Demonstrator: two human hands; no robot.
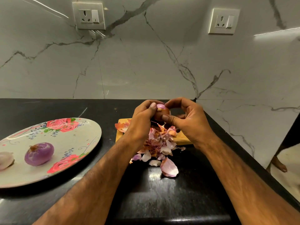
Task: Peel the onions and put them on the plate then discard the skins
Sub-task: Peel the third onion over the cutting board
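Both hands raised over the far right part of the black stone worktop, close to the white marble wall.

Left hand: fingers curled round a partly peeled red onion, thumb pressed on its upper side. Right hand: also curled, index tip on the top of the same onion, thumb against its lower front. The onion is held in the air between the two hands, purple flesh showing on top, brown skin lower down.

Directly below: a heap of pink and papery brown onion skins, lying partly on a wooden cutting board and spilling off its near edge onto the worktop. One large pale pink piece lies nearest the camera.

Left of the board, well apart from the heap: a round floral plate with red roses. On it a peeled purple onion, and just beside it at the frame edge a pale peeled onion.

Two switched sockets on the wall. A bare foot on the floor, far right.
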